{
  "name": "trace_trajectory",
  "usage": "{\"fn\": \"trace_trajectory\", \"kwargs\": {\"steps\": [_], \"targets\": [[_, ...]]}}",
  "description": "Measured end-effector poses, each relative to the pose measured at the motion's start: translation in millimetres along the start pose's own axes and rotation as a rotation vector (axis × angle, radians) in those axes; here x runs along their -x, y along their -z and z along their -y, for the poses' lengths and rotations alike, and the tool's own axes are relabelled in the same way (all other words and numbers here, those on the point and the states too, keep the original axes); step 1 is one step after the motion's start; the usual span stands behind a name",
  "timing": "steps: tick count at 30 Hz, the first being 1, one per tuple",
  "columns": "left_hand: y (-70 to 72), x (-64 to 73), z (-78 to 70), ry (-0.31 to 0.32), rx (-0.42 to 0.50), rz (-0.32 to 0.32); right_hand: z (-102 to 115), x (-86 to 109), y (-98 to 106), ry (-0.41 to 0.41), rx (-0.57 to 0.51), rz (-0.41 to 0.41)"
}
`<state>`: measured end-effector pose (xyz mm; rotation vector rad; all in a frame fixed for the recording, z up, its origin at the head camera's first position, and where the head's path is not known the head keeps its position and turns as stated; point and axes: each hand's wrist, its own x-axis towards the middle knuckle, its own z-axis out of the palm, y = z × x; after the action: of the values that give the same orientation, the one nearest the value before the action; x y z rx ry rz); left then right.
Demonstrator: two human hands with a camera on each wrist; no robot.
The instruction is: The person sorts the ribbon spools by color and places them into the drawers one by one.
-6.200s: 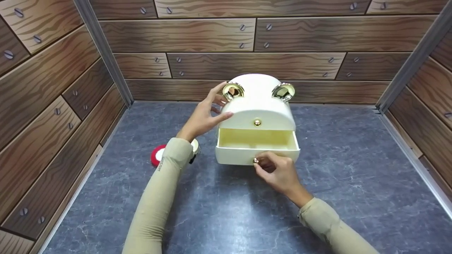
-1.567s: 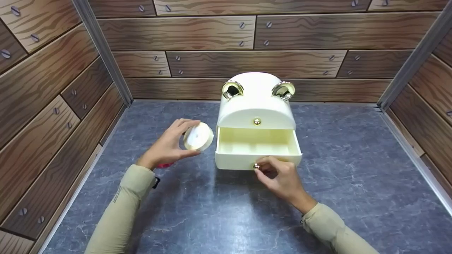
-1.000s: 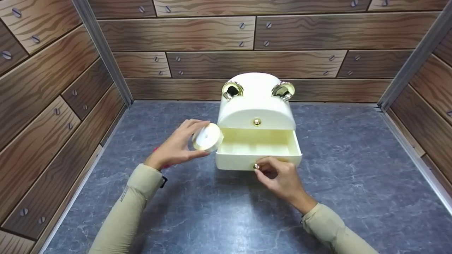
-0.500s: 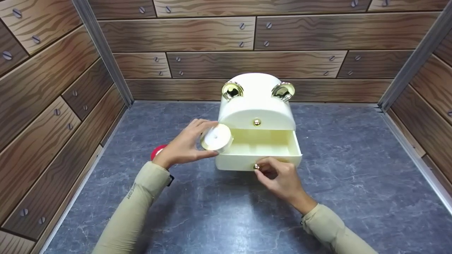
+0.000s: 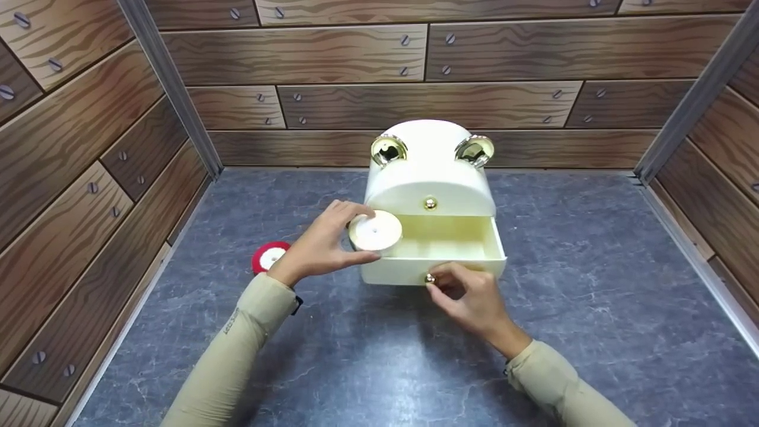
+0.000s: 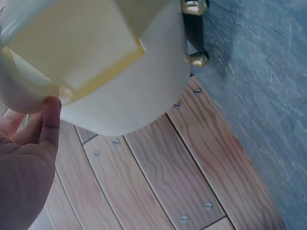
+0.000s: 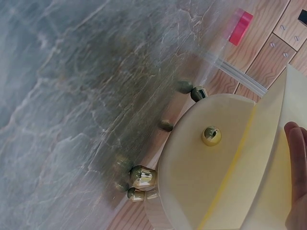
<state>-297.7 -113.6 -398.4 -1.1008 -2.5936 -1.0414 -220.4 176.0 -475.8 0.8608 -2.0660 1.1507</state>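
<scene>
A white cabinet [image 5: 430, 184] with rounded top and gold trim stands mid-table, its drawer [image 5: 375, 270] pulled out. Thumb and fingers of my left hand [image 5: 325, 243] grip a cream ribbon roll [image 5: 376, 232] by its edge, tilted at the drawer's left side. In the left wrist view, the same roll [image 6: 21, 96] is in front of the cabinet side [image 6: 129, 103]. My right hand [image 5: 471, 299] pinches the drawer's gold knob [image 5: 430, 278]. The right wrist view shows those fingers [image 7: 298, 167] at the drawer front and another gold knob [image 7: 211, 136] on a closed rounded front.
A red ribbon roll [image 5: 270, 256] with a white centre lies on the grey marbled table [image 5: 356, 367], left of the cabinet and close behind my left wrist. Wood-plank panels [image 5: 332, 107] enclose the back and both sides.
First my left hand rested on the cabinet; later it holds the cream roll, which has moved right to the drawer. The drawer came out slightly further. The red roll has come into view.
</scene>
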Motion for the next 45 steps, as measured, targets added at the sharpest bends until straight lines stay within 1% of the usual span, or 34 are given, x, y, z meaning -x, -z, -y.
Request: {"fn": "trace_trajectory", "kwargs": {"steps": [8, 15, 25, 29, 32, 35, 37, 39, 42, 45], "targets": [[-8.3, -2.6, -5.2, -0.024, -0.026, -0.03, -1.6, -2.1, -0.4, 0.02, 0.007, -0.007], [-9.5, -0.6, -4.5, -0.004, -0.053, -0.001, -1.7, -0.8, -1.5, 0.02, 0.002, -0.007], [-11.2, -2.2, -4.3, -0.029, -0.105, 0.017, -1.9, 0.0, -1.0, 0.024, 0.017, -0.011], [-12.2, -1.7, -3.6, -0.032, -0.103, 0.015, -2.1, 0.4, -1.1, 0.025, 0.012, -0.012], [-12.7, -0.6, -2.4, -0.029, -0.079, -0.002, -1.9, 0.4, -1.2, 0.02, 0.004, -0.013], [-12.6, 0.3, -0.4, -0.031, -0.049, -0.029, -1.6, 0.2, -1.5, 0.013, -0.012, -0.011], [-11.7, 0.1, 0.9, -0.045, -0.029, -0.066, -1.4, 0.2, -1.6, 0.01, -0.024, -0.009], [-10.2, -1.3, 1.9, -0.066, -0.018, -0.117, -1.4, 0.2, -1.7, 0.009, -0.026, -0.008], [-6.7, -5.9, 3.2, -0.1, -0.011, -0.211, -1.4, 0.3, -1.5, 0.01, -0.02, -0.008], [-3.1, -13.7, 3.9, -0.106, -0.001, -0.284, -1.6, 0.4, -1.3, 0.008, -0.011, -0.009]]}}
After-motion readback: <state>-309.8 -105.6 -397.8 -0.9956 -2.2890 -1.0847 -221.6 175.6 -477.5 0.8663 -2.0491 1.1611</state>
